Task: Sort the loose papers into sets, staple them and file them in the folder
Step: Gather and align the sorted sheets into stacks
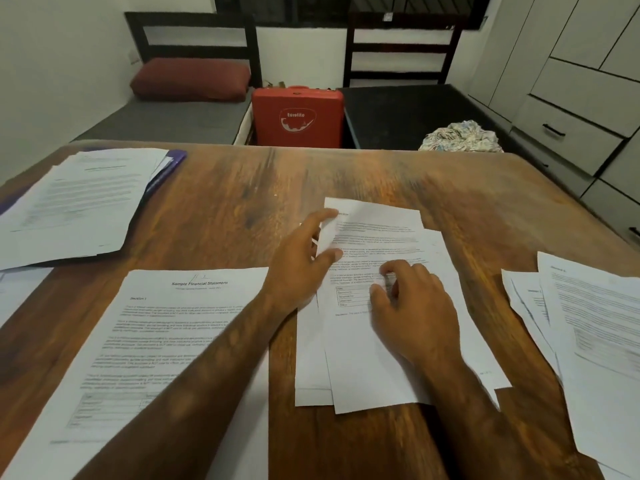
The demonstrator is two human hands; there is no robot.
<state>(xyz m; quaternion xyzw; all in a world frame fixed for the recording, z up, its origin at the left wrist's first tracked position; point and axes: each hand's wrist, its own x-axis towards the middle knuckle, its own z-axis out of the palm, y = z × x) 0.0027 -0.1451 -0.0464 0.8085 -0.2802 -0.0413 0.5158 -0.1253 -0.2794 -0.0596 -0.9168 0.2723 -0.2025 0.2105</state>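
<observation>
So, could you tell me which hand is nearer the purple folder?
Left. The left hand pinches the middle stack at its left edge, right of the folder; the right hand rests farther right, on that stack.

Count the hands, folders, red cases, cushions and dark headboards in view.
Hands: 2, the left hand pinching the centre papers, the right hand on them
Purple folder: 1
Red case: 1
Cushion: 1
Dark headboards: 2
Total: 7
</observation>
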